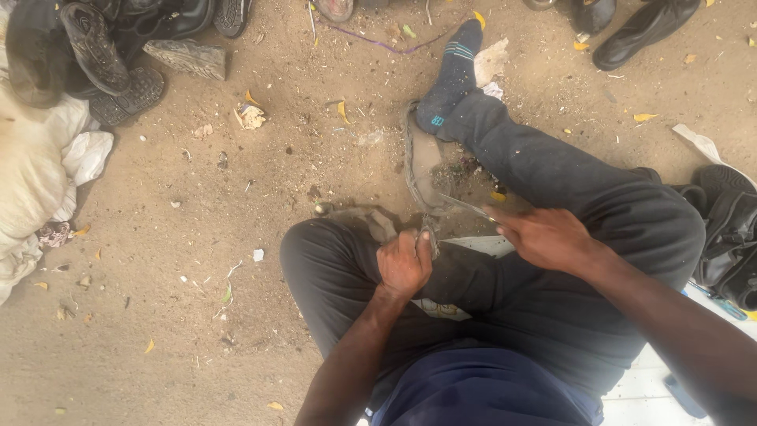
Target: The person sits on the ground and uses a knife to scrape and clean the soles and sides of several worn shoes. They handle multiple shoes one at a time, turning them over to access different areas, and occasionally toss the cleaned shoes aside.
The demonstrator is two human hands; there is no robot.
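Two hands in view. Left hand [404, 264] fisted, clamping the near end of one worn grey-brown shoe sole [422, 170] against the knee. Right hand [544, 237] closed around one thin metal blade [464, 207], probably a knife, tip on the sole. Sole lies on the sandy ground [197, 315] between the legs, beside one dark blue striped sock [453, 75]. Three or four black shoes [95, 55] piled top left, one black shoe [643, 31] top right.
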